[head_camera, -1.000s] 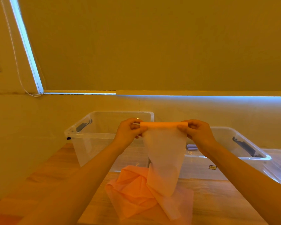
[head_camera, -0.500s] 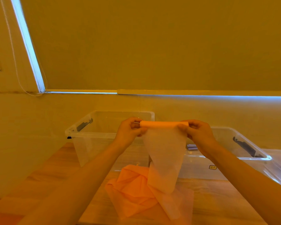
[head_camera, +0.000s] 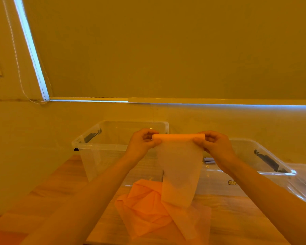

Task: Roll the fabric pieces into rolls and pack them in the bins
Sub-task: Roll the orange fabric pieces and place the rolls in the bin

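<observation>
Leftmost, standing at the far left of the wooden tabletop [head_camera: 64, 181]: a clear plastic bin [head_camera: 102, 147] with nothing visible inside. Next, left hand [head_camera: 142, 143] raised in front of it, forearm reaching up from the near edge, fingers curled and pinching the left end of the orange fabric roll [head_camera: 178, 137]. Roll's long axis level, running straight left to right between the hands, each hand at one end and equally near. Below the roll, unrolled fabric tail [head_camera: 179, 174] hanging down to a crumpled orange heap [head_camera: 145, 206] near the front edge. Then right hand [head_camera: 215, 145], fingers curled round the right end, wrist bent back. Farthest right, a second clear bin [head_camera: 265, 156], small pale items barely visible inside. Likely next: more turns to wind up the tail.
</observation>
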`<state>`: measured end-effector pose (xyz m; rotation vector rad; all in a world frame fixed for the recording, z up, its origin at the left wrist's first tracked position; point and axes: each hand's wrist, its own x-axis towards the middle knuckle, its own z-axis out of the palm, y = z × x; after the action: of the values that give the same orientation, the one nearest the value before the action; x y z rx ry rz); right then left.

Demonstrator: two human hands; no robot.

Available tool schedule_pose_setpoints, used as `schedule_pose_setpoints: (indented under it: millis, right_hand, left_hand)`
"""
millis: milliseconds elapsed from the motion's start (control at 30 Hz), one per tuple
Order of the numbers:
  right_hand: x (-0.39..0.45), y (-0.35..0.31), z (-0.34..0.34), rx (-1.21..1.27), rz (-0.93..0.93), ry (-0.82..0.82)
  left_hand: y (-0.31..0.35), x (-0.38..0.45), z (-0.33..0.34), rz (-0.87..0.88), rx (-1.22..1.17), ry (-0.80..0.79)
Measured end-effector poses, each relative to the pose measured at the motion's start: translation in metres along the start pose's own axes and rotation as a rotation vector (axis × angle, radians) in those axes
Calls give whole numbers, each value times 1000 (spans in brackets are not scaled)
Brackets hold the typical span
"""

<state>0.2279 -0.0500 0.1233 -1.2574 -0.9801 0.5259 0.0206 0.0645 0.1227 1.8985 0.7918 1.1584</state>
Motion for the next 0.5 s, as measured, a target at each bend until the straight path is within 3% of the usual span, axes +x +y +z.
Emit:
schedule_pose_setpoints:
  millis: [500]
  right_hand:
    - [-2, -4, 6, 58, 2, -4]
  left_hand:
    - [0, 1, -6, -1, 11, 5]
